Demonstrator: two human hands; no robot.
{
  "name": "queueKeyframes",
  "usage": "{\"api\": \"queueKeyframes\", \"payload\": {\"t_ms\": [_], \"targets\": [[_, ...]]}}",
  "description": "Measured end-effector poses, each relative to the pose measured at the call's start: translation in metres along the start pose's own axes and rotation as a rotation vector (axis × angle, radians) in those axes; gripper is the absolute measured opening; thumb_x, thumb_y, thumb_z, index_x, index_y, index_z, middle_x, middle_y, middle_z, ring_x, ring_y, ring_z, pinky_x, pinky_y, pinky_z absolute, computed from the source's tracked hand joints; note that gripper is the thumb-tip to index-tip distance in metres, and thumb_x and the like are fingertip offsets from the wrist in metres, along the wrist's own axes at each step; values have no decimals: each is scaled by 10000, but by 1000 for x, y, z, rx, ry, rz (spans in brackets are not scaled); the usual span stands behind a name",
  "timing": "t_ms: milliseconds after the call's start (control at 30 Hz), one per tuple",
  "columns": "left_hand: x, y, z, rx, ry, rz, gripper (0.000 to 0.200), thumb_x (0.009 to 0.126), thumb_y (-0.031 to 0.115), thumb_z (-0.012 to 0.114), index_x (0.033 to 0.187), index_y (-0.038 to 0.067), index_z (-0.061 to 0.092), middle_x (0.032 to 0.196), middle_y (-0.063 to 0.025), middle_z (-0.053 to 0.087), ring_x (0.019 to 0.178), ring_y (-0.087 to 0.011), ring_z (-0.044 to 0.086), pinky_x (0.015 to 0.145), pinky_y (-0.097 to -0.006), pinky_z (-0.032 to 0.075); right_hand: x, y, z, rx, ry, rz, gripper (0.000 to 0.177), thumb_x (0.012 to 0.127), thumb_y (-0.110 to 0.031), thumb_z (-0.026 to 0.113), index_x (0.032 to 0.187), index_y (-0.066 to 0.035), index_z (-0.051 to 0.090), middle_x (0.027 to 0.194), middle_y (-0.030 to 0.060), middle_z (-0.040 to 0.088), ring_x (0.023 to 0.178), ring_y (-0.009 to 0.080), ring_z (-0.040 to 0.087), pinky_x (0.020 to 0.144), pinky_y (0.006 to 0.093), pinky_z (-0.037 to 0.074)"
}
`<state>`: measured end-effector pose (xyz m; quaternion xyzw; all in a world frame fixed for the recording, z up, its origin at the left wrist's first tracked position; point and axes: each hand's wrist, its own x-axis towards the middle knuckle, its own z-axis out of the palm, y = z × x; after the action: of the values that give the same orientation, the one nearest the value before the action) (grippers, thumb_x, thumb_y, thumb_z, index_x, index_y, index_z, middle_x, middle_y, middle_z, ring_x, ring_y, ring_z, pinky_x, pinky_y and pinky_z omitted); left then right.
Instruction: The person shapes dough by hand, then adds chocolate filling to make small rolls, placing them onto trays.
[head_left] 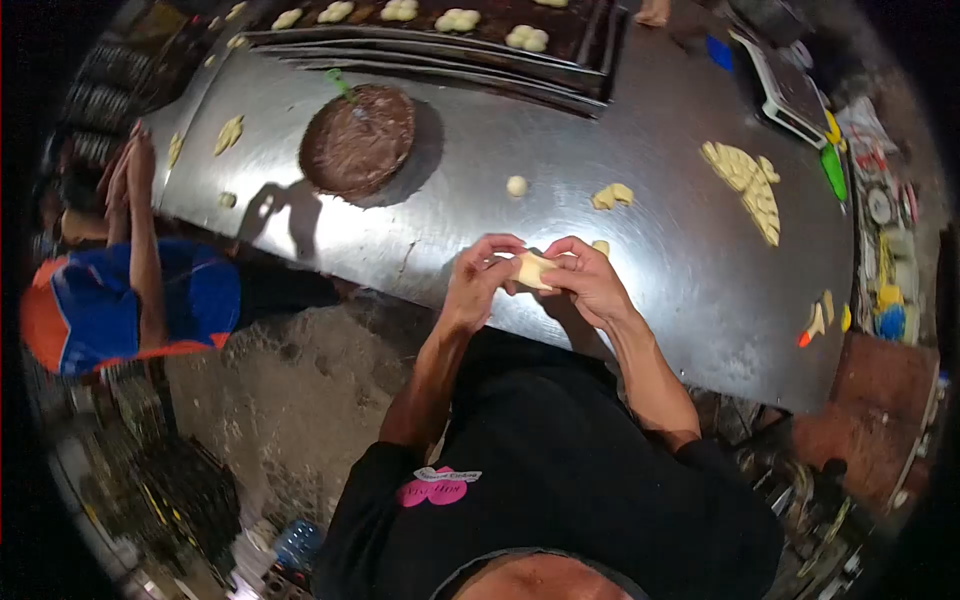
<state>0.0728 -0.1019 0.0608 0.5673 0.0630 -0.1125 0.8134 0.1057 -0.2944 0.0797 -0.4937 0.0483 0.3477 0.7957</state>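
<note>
**Dough piece** (532,270): pale, small and flattened. You held it just above the near edge of the bench (560,130), between both hands.

**Left hand** (480,283): thumb and fingertips were pinched on the left side of the piece.

**Right hand** (590,280): fingers were curled, grasping the right side. Neither hand was released.

**Handling note:** the piece looked soft. It would probably have shaped best under light, even pinches, with your thumbs supporting it underneath so it did not stretch thin or tear.

**Also on the bench:**
- Round bowl (357,140) of dark filling, far left, with a green spoon (340,85) standing in it.
- Small dough ball (516,186), just beyond your hands.
- Dough scraps (612,195), beside the ball.
- Fan of cut dough wedges (748,185), to the right.
- Tray (590,45) of shaped pieces, along the far edge.
- Scale (790,95), far right.

**Nearby:** another person in a blue and orange shirt (120,300) stood at the left end, well apart from you, with their palms pressed together.
</note>
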Motion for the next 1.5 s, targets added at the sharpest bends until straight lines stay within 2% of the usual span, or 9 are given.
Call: {"api": "queueKeyframes", "payload": {"t_ms": [167,400,533,667,900,1233,1333,1400,1500], "targets": [[-14,-27,1,-78,189,67,347,982,166,460,1279,-3,524,1155,-94,600,963,-160,595,806,-282,491,30,20,24,179,-117,-73,485,880,-2,580,1337,-32,422,1036,118,626,952,164,598,805,265,480],[-36,-13,-33,677,376,250,527,929,168,540,1408,21,376,1493,-220,281,1379,-366,287,1096,-394,290,101,35,85,280,65,-16,438,923,-88,552,1351,-90,456,1056,55,617,930,163,597,789,298,490],[-60,13,-73,698,425,208,452,907,141,585,1343,64,497,1502,-173,304,1337,-309,374,1043,-381,370,193,1,129,-1088,58,-618,447,856,-9,529,1297,-68,482,873,173,643,758,309,627,676,412,484],[-73,12,-108,634,524,171,372,896,142,603,1252,44,557,1454,-149,383,1070,-272,597,863,-374,515,275,-10,161,-1587,-229,-800,401,862,32,426,1227,-95,533,1011,232,636,912,420,604,790,470,470],[-76,14,-119,587,528,222,314,900,122,581,1202,35,569,1433,-161,392,1250,-314,466,950,-377,475,305,-16,174,-2194,-585,-503,405,810,31,468,1180,-124,521,874,270,647,838,444,627,724,520,480],[-64,3,-138,492,529,300,288,896,122,596,1174,50,581,1344,-163,498,1151,-281,560,890,-333,498,332,-7,154,-2041,-607,-535,412,794,21,461,1173,-111,553,878,256,655,812,421,646,727,515,478],[-55,8,-139,288,525,192,310,913,90,572,1220,54,559,1287,-150,546,1088,-229,596,867,-323,504,336,-8,152,-1689,-580,-319,453,772,42,446,1197,-78,549,898,185,673,755,299,657,628,417,519],[-47,7,-142,153,538,62,358,956,91,512,1313,83,495,1258,-124,567,1070,-209,598,870,-315,508,287,-17,184,-800,-369,379,482,741,66,448,1202,-35,552,944,110,652,744,176,621,546,284,509],[-37,7,-127,-516,632,122,381,977,77,467,1356,44,439,1187,-95,587,1067,-219,592,884,-341,536,221,-16,192,-368,-453,485,493,772,76,487,1260,12,521,1025,130,639,805,170,636,607,268,544]]}}
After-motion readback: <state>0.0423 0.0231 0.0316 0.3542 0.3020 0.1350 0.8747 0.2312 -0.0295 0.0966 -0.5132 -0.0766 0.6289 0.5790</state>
